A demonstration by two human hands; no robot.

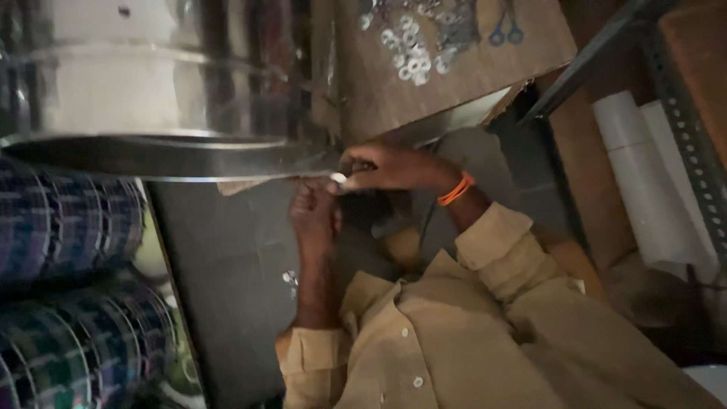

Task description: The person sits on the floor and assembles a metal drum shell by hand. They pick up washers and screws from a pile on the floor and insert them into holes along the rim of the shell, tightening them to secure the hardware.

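Observation:
A large shiny steel vessel (151,91) fills the upper left, its wide flat rim (174,157) reaching toward the middle. My right hand (390,167), with an orange band on the wrist, pinches a small shiny metal piece (338,178) right at the rim's edge. My left hand (314,216) is just below that spot with its fingers curled up against the rim's underside. What the left fingers hold is hidden in shadow. My beige shirt sleeves fill the lower middle.
A wooden board (469,68) at the top carries a heap of several metal washers (413,49) and blue-handled scissors (506,30). Stacked patterned rolls (68,227) stand at left. White tubes (651,182) and a perforated metal rack (685,121) are at right. The floor is dark.

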